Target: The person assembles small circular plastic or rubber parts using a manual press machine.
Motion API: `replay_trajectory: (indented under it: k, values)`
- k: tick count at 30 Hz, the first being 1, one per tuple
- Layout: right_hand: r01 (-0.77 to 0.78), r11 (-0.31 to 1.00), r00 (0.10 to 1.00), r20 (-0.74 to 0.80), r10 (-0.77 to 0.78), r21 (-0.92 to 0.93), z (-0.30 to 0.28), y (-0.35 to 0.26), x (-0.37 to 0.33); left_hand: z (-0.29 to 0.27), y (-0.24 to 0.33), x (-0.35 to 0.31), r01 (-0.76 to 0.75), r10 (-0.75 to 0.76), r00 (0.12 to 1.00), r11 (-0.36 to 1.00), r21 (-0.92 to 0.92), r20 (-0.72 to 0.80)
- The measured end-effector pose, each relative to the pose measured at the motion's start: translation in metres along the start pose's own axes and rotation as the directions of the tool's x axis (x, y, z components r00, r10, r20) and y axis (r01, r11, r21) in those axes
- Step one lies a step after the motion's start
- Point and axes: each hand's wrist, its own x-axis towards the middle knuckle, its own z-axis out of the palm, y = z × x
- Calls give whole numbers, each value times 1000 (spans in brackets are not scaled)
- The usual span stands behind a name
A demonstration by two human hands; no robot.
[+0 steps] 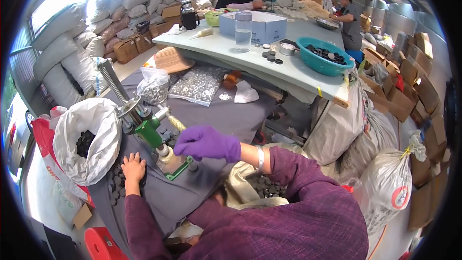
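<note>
Here, I log: green press (150,132), axis upper-L to lower-R, just L of nearer R hand (207,143) (fingers curled, contents unclear); L hand (134,167) spread nr discs (117,185).

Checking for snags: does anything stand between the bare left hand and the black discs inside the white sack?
Yes: the bunched side of the white sack stands between the left hand and the black discs inside. Nothing visible separates that hand from the loose discs beside it.
</note>
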Motion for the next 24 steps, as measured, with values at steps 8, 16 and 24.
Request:
replay_trajectory:
  k: [8, 16, 24]
  values:
    - [347, 935, 938, 55, -343, -71, -8, -46, 55, 7, -29, -32, -54, 47, 997, 991, -125, -60]
    - [163, 978, 982, -76, -173, -127, -28, -82, 78, -28, -52, -66, -151, -137, 831, 877, -456, -539]
    - [282, 955, 959, 11, -283, -92, -31, -74, 106, -19, -21, -114, -168, 111, 913, 979, -115, -393]
